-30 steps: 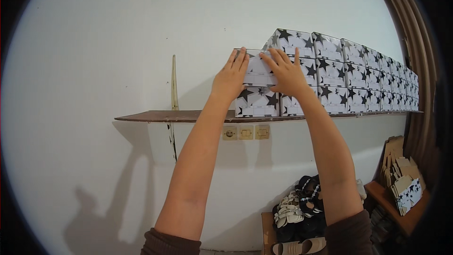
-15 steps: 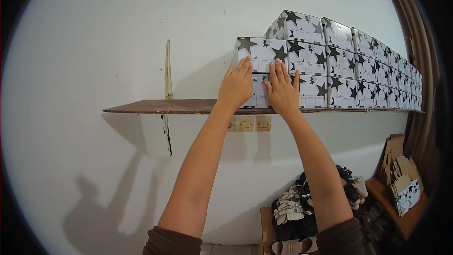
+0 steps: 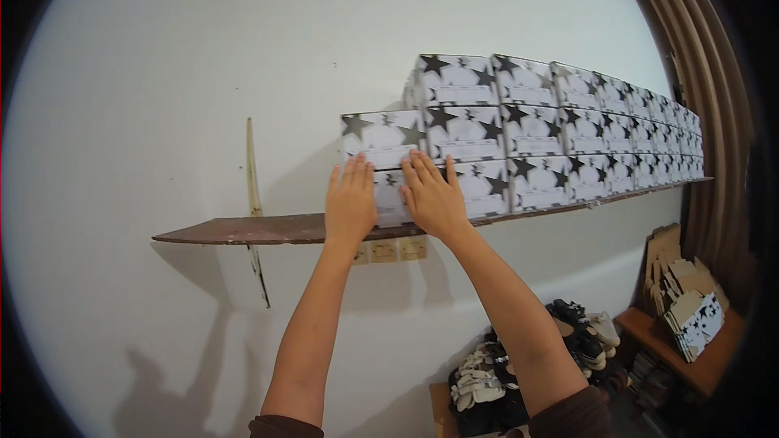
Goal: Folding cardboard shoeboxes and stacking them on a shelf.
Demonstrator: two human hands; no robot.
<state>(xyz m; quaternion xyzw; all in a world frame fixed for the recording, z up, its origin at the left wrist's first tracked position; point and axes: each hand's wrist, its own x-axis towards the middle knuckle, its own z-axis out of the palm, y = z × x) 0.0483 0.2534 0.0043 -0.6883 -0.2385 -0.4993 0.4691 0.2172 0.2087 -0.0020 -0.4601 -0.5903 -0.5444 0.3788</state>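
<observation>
Both hands pressed flat against the end box on the shelf

Left hand (image 3: 350, 203) and right hand (image 3: 432, 195) lie open, fingers spread, palms on the bottom star-printed box (image 3: 389, 199) at the row's left end on the wooden shelf (image 3: 235, 231), gripping nothing. Seemingly squaring it into line; next, an even push flush with its neighbours. Its front is mostly covered, and the far boxes blur.

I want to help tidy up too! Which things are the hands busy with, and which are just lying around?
Busy with:
- left hand and right hand, flat against the bottom starry box
- starry box above it
- wooden shelf

Just lying around:
- pile of shoes
- flattened cardboard boxes
- wall sockets
</observation>
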